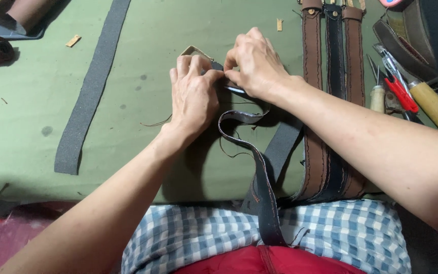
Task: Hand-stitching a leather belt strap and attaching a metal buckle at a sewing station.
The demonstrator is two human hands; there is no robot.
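Your left hand (194, 96) and right hand (255, 63) meet just above the middle of the green tabletop (128, 132), toward twelve o'clock from your lap, and both sets of fingers are closed in a pinch on the end of the dark stitched strap (259, 172). That strap runs up from your lap at six o'clock, twists once, and ends under your fingertips, where a tan rectangular metal buckle (194, 50) peeks out at eleven o'clock of your left hand. Whether the strap end has passed through the buckle is hidden by your fingers. Keep the pinch close to the buckle bar so the fold stays tight and square, and hold the edges aligned so the stitch lines sit one over the other. The twist in the strap looks likely to pull the end crooked, so let the slack lie flat. A loose thread (155, 123) trails at eight o'clock; keep it out of the fold. Finished brown and dark belts (325, 61) lie at two o'clock, a grey strip (84, 101) at nine, and hand tools (401, 94) at three.
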